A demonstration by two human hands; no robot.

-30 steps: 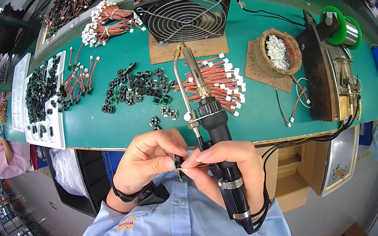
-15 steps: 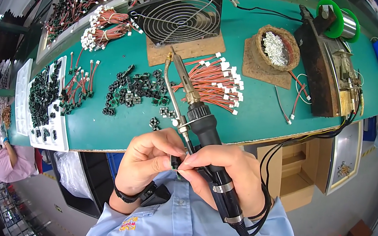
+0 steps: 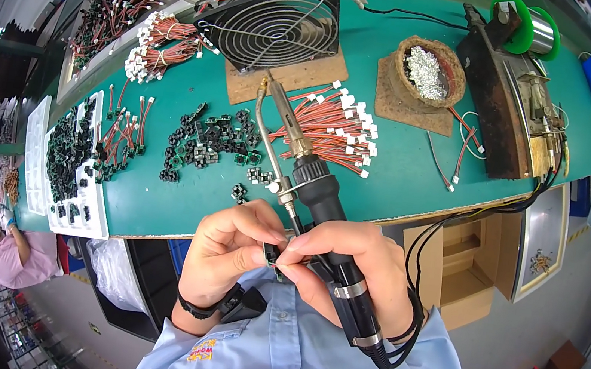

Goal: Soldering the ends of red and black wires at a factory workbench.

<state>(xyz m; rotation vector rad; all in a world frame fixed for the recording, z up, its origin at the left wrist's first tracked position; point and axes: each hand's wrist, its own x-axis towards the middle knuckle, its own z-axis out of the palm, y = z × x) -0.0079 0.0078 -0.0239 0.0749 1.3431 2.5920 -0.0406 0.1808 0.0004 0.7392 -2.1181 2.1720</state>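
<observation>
My left hand (image 3: 227, 252) is closed, pinching a small black-and-green circuit board part (image 3: 271, 254) between thumb and fingers. My right hand (image 3: 373, 275) wraps round a black soldering iron (image 3: 319, 191) with a thin metal feed tube along its side. The iron's tip points away toward the fan. At the same time the right thumb and forefinger meet at the small part, with a thin reddish wire seemingly between them; the exact contact is too small to tell. Beyond my hands lie loose black parts (image 3: 208, 134) and a fan of red-and-black wires with white connectors (image 3: 337, 130).
A black fan (image 3: 276, 27) stands on a wooden board. Right of it are a round pot of silvery bits (image 3: 428, 75), a dark metal box (image 3: 500, 100) and a green solder spool (image 3: 532, 29). White trays (image 3: 86, 193) of parts sit left. Cables (image 3: 417, 262) hang by my right wrist.
The view has shifted slightly. Both hands keep nearly the same pose, with the small part tilted a little differently between the fingertips.
</observation>
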